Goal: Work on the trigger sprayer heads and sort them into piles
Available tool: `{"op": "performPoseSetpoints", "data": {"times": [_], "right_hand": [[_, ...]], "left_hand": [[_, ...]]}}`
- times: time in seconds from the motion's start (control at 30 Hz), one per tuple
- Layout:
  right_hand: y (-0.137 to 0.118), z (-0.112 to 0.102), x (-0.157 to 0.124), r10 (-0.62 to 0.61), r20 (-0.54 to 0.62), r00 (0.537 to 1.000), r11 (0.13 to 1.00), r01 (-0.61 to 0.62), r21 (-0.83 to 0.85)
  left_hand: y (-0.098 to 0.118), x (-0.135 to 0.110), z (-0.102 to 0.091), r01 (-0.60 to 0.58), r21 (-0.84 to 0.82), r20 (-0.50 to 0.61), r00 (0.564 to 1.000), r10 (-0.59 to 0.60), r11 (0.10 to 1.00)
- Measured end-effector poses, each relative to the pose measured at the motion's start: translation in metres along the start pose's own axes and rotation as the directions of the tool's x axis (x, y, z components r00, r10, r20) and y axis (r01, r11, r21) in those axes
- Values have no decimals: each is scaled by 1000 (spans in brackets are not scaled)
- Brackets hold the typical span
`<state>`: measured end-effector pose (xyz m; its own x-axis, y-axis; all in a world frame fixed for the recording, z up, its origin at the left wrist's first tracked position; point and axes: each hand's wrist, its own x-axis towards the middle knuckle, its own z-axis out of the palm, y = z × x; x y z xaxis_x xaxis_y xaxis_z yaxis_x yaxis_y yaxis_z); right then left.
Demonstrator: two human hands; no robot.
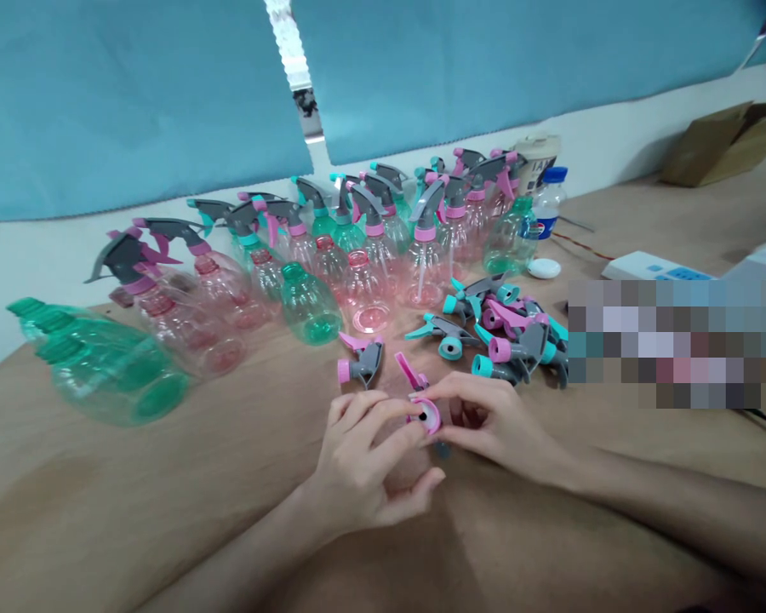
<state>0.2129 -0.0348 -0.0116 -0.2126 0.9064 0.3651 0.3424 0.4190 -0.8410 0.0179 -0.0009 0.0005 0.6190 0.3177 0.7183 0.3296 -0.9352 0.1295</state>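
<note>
Between my hands is a pink and grey trigger sprayer head (pixel 426 417), its round collar turned up toward me and its pink trigger pointing away. My right hand (pixel 498 421) pinches the collar's right side between thumb and fingers. The fingertips of my left hand (pixel 374 451) touch the collar's left edge and opening, while the left thumb stands apart below. Just beyond lies another pink and grey sprayer head (pixel 362 364). To the right is a pile of loose sprayer heads (pixel 517 340) with pink or turquoise collars.
Capless green bottles (pixel 111 375) lie at the left. Capless pink bottles (pixel 365 294) and a green bottle (pixel 310 306) stand mid-table, before rows of bottles with sprayers (pixel 425 247). A blue-capped drink bottle (pixel 549 209), cup (pixel 536 162), power strip (pixel 657 268) and cardboard box (pixel 708 149) are farther right.
</note>
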Motion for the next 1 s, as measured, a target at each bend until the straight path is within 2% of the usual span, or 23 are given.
{"op": "performPoseSetpoints", "data": {"times": [0.17, 0.37, 0.6, 0.7, 0.83, 1.0], "right_hand": [[-1, 0, 0, -13, 3, 1000, 1000, 13, -12], [-1, -1, -1, 10, 16, 1000, 1000, -10, -2], [1, -2, 0, -47, 31, 998, 999, 48, -15], [0, -1, 1, -37, 10, 999, 999, 37, 10], [-1, -1, 1, 11, -5, 1000, 1000, -11, 21], [-1, -1, 1, 31, -7, 999, 999, -31, 28]], "left_hand": [[-1, 2, -2, -15, -45, 58, 998, 17, 999], [-1, 4, -5, -12, -161, 178, 983, 41, 987], [1, 0, -3, 3, -200, 250, 967, 48, 980], [1, -1, -3, 15, -199, 223, 974, 31, 980], [-1, -1, -5, 87, -70, 143, 987, -76, 994], [-2, 1, -7, 129, -30, 158, 980, -122, 991]]}}
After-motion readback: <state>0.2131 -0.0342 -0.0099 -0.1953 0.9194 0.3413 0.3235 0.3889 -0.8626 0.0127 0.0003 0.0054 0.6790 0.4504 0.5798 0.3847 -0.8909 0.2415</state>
